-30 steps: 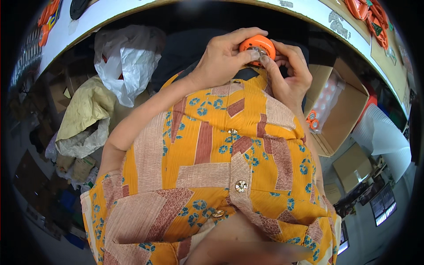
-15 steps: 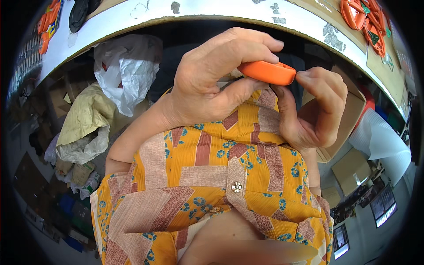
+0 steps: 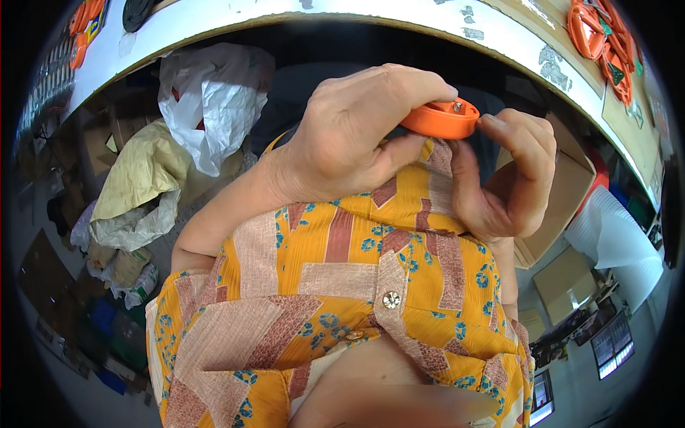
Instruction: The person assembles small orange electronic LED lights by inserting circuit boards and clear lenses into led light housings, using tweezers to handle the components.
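Note:
An orange plastic part (image 3: 442,127), rounded and hollow like a small casing, is held up between my two hands, below the table edge. My left hand (image 3: 346,132) grips its left end, thumb underneath and fingers over the top. A small shiny metal piece (image 3: 457,106) shows inside the hollow near the right end. My right hand (image 3: 510,178) has its thumb and index finger bent round that right end, the index fingertip touching it. Part of the casing is hidden behind my left fingers.
Ahead runs a worn white table edge (image 3: 399,26). Orange reel-like parts (image 3: 603,43) lie at its far right. A white plastic bag (image 3: 214,100) and a yellowish sack (image 3: 135,185) are at left; a cardboard box (image 3: 556,192) and foam sheeting (image 3: 617,242) are at right.
The orange part has been tipped so that its hollow inside and the metal piece show. My left hand has turned and shifted right; my right hand has barely moved.

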### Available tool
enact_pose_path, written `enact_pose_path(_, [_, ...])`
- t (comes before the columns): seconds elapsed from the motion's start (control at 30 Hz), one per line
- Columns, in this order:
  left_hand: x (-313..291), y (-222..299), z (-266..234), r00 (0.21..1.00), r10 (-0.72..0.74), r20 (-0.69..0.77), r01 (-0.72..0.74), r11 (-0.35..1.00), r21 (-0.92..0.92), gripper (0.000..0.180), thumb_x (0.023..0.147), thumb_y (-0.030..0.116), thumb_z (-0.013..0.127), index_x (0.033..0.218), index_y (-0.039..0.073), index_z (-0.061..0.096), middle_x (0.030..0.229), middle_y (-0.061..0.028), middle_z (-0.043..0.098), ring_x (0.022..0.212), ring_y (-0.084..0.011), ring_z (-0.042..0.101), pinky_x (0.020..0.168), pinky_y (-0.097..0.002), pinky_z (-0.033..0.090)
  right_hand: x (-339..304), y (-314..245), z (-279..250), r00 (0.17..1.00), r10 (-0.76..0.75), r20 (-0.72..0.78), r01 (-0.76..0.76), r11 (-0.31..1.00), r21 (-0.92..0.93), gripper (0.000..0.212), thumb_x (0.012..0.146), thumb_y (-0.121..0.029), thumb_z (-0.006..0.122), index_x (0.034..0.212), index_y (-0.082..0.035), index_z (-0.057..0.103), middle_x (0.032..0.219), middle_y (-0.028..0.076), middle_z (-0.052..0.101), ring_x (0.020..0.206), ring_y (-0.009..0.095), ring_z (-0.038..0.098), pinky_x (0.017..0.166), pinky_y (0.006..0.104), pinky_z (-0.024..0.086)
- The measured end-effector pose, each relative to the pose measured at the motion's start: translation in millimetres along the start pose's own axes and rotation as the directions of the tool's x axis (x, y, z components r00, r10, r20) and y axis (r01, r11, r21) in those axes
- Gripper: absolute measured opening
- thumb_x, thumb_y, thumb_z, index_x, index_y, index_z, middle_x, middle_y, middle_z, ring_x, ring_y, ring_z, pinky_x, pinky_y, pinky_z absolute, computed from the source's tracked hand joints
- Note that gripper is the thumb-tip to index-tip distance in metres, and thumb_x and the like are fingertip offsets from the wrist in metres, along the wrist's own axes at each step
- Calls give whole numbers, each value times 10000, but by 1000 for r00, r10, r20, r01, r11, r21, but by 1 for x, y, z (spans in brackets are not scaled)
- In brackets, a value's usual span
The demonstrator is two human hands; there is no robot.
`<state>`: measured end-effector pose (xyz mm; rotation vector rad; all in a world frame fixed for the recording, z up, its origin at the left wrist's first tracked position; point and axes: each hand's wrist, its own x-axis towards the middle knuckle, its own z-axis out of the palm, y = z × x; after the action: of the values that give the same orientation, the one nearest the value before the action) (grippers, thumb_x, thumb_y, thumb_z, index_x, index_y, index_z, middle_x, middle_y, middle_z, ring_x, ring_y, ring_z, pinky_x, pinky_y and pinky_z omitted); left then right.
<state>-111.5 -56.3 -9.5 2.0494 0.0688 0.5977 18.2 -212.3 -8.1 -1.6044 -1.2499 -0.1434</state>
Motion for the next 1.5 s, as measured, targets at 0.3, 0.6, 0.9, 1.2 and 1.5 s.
enact_pose_path(0.3, [-6,-13,1,992,119,-28,-119,993,6,493,656,-107,772,1131,-12,679,1070,-192,739,959,-340,742,803,-371,605,0,-1,2,999,12,38,-14,999,46,472,606,137,787,1042,-1,674,911,126,675,798,264,648,692,334,523])
enact_pose_path(0.6, [-18,-3,5,1000,-19,-22,21,997,68,474,716,-65,796,1166,-14,657,1054,-171,750,919,-288,765,763,-319,613,-9,2,1,976,168,137,-188,971,149,427,643,119,764,1044,26,651,909,111,659,767,202,635,667,269,514])
enact_pose_path(0.9, [-35,-4,14,979,-123,161,120,992,32,399,784,1,810,1147,-11,645,952,-124,737,785,-265,756,693,-279,603,-38,18,4,843,385,376,-506,805,310,334,697,35,715,1005,12,586,890,46,574,726,89,540,652,207,467])
enact_pose_path(1.2, [-36,-13,15,939,-306,159,335,918,-213,382,758,-2,860,1104,4,697,1059,-107,716,978,-157,708,825,-267,583,-48,14,-2,851,411,327,-522,735,434,399,716,41,751,1057,15,547,929,58,570,751,75,527,685,193,470])
enact_pose_path(1.5, [-29,-12,10,975,-153,159,176,974,-143,361,769,-20,828,1110,-26,707,1112,-170,741,1028,-253,740,894,-325,602,-41,13,-5,896,339,287,-435,802,410,398,709,61,765,1047,29,558,931,96,619,764,120,591,724,230,516])
